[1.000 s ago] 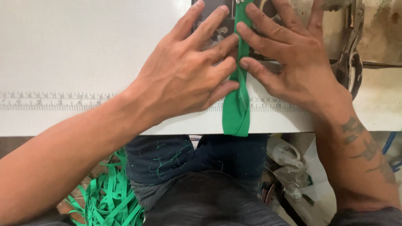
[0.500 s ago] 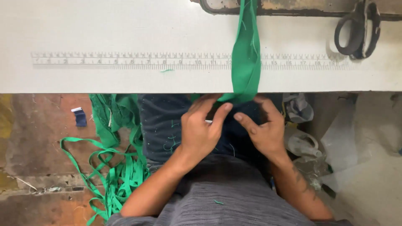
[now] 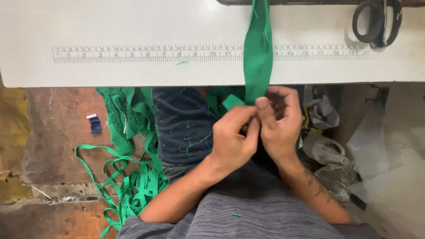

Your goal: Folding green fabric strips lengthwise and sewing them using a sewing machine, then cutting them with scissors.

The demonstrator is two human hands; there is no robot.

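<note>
A folded green fabric strip (image 3: 258, 53) runs from the top of the white table (image 3: 110, 22) down over its front edge into my lap. My left hand (image 3: 232, 139) and my right hand (image 3: 280, 126) meet just below the table edge, both pinching the strip's lower end between fingers and thumbs. A small green corner sticks out above my left fingers. A printed ruler scale (image 3: 146, 53) runs across the table near its front edge.
Black scissors (image 3: 376, 20) lie at the table's top right. A pile of green strips (image 3: 128, 168) and green cloth hangs and lies on the floor at my left. A small blue piece (image 3: 94, 123) sits on the floor. Plastic bags (image 3: 327, 150) crowd the right.
My hands left the tabletop, where they pressed the strip flat, and dropped below the table edge to my lap. They now pinch the strip's lower end closer together.
</note>
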